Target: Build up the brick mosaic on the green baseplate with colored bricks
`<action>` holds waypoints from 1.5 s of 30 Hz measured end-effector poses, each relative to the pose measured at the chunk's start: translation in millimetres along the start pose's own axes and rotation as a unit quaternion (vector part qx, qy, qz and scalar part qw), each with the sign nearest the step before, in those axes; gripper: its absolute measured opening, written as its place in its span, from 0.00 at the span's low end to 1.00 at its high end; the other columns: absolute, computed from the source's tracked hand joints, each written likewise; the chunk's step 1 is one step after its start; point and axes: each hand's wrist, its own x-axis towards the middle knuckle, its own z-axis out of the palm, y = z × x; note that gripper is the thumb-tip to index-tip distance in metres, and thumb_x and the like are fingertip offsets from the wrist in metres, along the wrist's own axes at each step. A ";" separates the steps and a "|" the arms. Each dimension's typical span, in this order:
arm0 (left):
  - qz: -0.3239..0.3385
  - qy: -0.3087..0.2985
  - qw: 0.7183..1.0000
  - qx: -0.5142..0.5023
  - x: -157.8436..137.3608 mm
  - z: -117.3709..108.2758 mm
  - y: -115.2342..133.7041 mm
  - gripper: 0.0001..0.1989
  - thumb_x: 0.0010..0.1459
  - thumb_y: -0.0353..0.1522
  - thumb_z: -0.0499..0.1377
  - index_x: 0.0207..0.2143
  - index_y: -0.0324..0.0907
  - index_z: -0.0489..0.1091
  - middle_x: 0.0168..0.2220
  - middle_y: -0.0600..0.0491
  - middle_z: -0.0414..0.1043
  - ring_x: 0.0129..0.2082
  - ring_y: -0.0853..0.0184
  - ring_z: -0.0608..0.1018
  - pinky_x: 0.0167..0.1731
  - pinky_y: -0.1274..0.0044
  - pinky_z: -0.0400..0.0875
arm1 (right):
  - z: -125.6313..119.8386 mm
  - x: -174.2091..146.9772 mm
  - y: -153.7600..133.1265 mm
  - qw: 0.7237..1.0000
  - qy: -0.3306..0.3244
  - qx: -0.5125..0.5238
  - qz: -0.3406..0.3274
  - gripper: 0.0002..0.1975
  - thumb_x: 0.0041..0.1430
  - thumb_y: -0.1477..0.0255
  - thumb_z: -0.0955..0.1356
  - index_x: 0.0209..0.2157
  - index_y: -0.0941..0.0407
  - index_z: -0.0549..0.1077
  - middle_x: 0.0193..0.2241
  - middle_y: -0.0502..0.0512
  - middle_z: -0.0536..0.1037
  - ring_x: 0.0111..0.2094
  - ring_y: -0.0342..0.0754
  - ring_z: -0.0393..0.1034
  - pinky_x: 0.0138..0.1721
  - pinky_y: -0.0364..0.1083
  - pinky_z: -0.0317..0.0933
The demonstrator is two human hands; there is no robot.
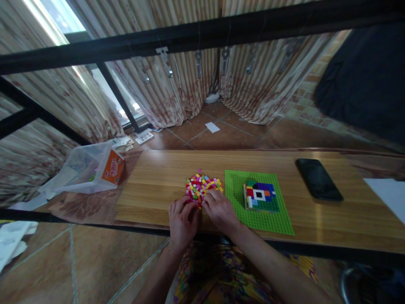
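Note:
A loose pile of small toy building bricks [200,185], in pink, yellow, red, white and green, lies on the wooden table. My left hand [183,219] is at the pile's near edge, its fingers bent and closed together. My right hand [220,211] reaches over the pile's near right side with curled fingers, the fingertips close to those of my left hand. Whatever lies between the fingertips is hidden or too small to name. To the right is a green studded baseplate [234,185], bearing a multicoloured block of bricks [268,206] with a white square around a dark centre.
A black phone [319,179] lies on the wooden table [152,185], right of the baseplate. White paper [387,194] is at the right edge. On the left, a clear plastic bin [87,164] with an orange label stands beside the board. A dark metal bar [190,36] crosses beyond the table.

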 end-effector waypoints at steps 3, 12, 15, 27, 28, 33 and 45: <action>-0.007 0.007 1.000 -0.008 -0.7 -0.2 0.4 0.09 0.55 0.31 0.56 0.39 0.45 0.71 0.46 0.49 0.68 0.47 0.62 0.69 0.48 0.65 0.61 | -2.5 -0.7 1.2 0.999 0.019 0.046 0.020 0.08 0.61 0.73 0.60 0.29 0.56 0.68 0.32 0.55 0.70 0.37 0.48 0.64 0.41 0.47 0.59; -0.163 0.005 0.944 -0.285 7.7 -10.0 22.9 0.12 0.56 0.35 0.55 0.43 0.43 0.68 0.41 0.50 0.71 0.41 0.66 0.72 0.44 0.72 0.67 | -29.0 6.2 -10.2 0.844 0.038 0.492 0.212 0.10 0.57 0.64 0.64 0.28 0.56 0.68 0.21 0.46 0.67 0.23 0.41 0.61 0.27 0.41 0.57; -0.270 -0.037 0.851 -0.449 14.3 -13.4 36.5 0.12 0.55 0.39 0.56 0.37 0.41 0.70 0.33 0.52 0.73 0.33 0.68 0.73 0.37 0.75 0.69 | -34.9 3.3 -19.2 0.807 0.015 0.551 0.214 0.10 0.57 0.64 0.63 0.28 0.56 0.69 0.20 0.46 0.67 0.22 0.41 0.61 0.25 0.40 0.57; -0.463 -0.057 0.654 -0.596 7.7 -17.2 27.2 0.14 0.46 0.39 0.62 0.31 0.38 0.72 0.23 0.57 0.66 0.18 0.78 0.64 0.16 0.84 0.52 | -26.8 -13.0 -3.5 0.974 0.044 0.193 0.114 0.10 0.60 0.71 0.61 0.34 0.53 0.75 0.36 0.54 0.73 0.37 0.46 0.68 0.40 0.46 0.63; -0.447 -0.042 0.695 -0.562 9.8 -17.7 20.9 0.13 0.46 0.39 0.62 0.30 0.39 0.72 0.22 0.58 0.66 0.17 0.78 0.62 0.16 0.84 0.52 | -25.3 -9.2 1.3 0.979 0.044 0.164 0.110 0.10 0.59 0.71 0.62 0.34 0.53 0.75 0.36 0.54 0.73 0.38 0.47 0.68 0.41 0.46 0.62; -0.276 -0.016 0.900 -0.337 33.4 -15.2 -9.8 0.08 0.51 0.36 0.57 0.27 0.41 0.73 0.26 0.55 0.73 0.28 0.70 0.72 0.31 0.79 0.64 | -13.5 18.8 12.0 0.995 0.017 0.087 0.052 0.08 0.57 0.73 0.64 0.35 0.53 0.75 0.37 0.55 0.72 0.42 0.49 0.65 0.45 0.48 0.59; -0.101 -0.114 0.988 0.031 50.4 -3.7 -11.4 0.09 0.57 0.32 0.52 0.33 0.48 0.72 0.31 0.54 0.74 0.31 0.68 0.74 0.30 0.78 0.61 | 0.9 26.2 22.9 0.997 0.018 0.055 0.054 0.08 0.54 0.75 0.64 0.31 0.54 0.75 0.35 0.55 0.73 0.38 0.48 0.64 0.43 0.47 0.58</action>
